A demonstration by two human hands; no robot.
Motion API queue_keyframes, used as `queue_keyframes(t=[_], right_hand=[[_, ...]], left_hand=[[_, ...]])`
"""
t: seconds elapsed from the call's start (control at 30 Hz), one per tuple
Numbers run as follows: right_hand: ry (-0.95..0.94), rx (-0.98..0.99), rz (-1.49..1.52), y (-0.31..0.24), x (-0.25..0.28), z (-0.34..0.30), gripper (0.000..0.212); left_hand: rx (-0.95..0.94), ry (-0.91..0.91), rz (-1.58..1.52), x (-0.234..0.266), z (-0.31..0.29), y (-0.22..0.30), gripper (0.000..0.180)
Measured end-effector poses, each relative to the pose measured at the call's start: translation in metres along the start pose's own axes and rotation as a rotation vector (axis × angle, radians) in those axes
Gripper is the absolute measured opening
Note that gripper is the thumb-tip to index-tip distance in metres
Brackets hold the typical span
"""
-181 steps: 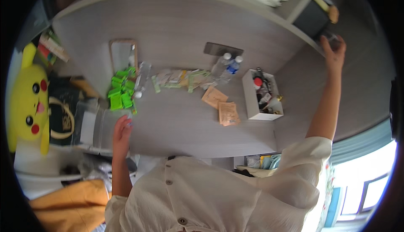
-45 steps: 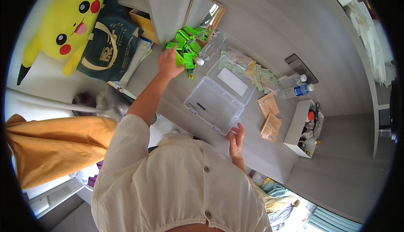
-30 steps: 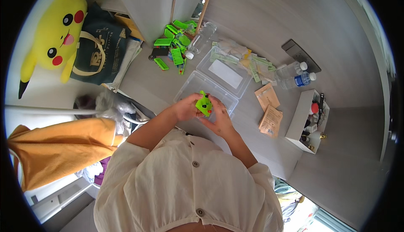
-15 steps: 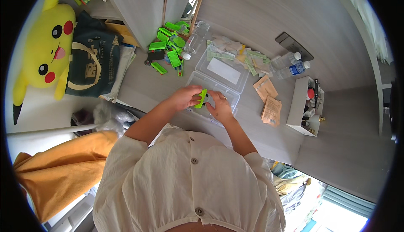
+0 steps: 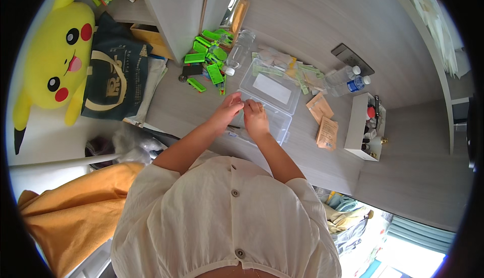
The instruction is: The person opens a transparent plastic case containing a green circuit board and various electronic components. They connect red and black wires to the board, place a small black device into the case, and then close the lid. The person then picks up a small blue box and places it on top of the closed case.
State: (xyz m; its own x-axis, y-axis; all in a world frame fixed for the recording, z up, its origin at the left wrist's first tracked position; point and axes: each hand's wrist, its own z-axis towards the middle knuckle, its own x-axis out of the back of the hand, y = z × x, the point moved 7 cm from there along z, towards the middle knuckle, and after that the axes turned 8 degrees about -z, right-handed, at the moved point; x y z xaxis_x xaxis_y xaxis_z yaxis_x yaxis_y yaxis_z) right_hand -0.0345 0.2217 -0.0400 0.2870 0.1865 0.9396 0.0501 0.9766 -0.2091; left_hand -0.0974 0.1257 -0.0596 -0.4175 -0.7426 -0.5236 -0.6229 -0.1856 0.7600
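My left hand (image 5: 227, 110) and my right hand (image 5: 256, 118) meet over the near part of an open clear plastic box (image 5: 276, 121). Fingers of both hands are closed together at the tips. Whatever they pinch is hidden or too small to make out. A small dark piece (image 5: 233, 126) lies by the box's near left side, below my left hand. The box's lid half (image 5: 293, 96), with a white paper label (image 5: 272, 88), lies folded back beyond my hands. To the left is a heap of bright green plastic pieces (image 5: 215, 73).
Behind the heap leans a wood-framed mirror (image 5: 222, 13), with an empty clear bottle (image 5: 241, 50) beside it. Small packets (image 5: 277, 62) lie along the back. Two bottles (image 5: 348, 80), brown sachets (image 5: 326, 132) and a white organizer (image 5: 354, 126) stand or lie at right.
The green piece between my hands is no longer visible. My right hand has moved left, up against my left hand. The whole view has shifted slightly.
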Motion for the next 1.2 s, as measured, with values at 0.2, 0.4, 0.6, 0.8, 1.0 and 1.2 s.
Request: queue_keyframes(t=[0.2,0.4,0.6,0.8,1.0,1.2], right_hand=[[-0.009,0.038,-0.072,-0.006,-0.031,0.011,0.046],[-0.054,-0.073,-0.128,0.001,-0.021,-0.01,0.04],[-0.093,-0.178,-0.016,0.012,-0.032,-0.004,0.032],[0.12,-0.065,0.189,0.007,0.001,-0.008,0.034],[0.184,-0.11,0.405,-0.028,0.055,-0.004,0.039],[0.008,-0.254,0.64,-0.01,0.031,-0.018,0.041]], left_hand=[[-0.191,0.061,0.201,0.061,0.013,0.036,0.043],[-0.777,0.436,1.19,0.121,-0.008,0.099,0.04],[-0.622,0.495,1.432,0.141,0.003,0.097,0.036],[-0.742,0.397,1.562,0.124,0.001,0.113,0.02],[-0.74,0.123,1.248,0.028,-0.036,0.125,0.016],[-0.473,-0.305,1.271,-0.013,-0.028,0.057,0.025]])
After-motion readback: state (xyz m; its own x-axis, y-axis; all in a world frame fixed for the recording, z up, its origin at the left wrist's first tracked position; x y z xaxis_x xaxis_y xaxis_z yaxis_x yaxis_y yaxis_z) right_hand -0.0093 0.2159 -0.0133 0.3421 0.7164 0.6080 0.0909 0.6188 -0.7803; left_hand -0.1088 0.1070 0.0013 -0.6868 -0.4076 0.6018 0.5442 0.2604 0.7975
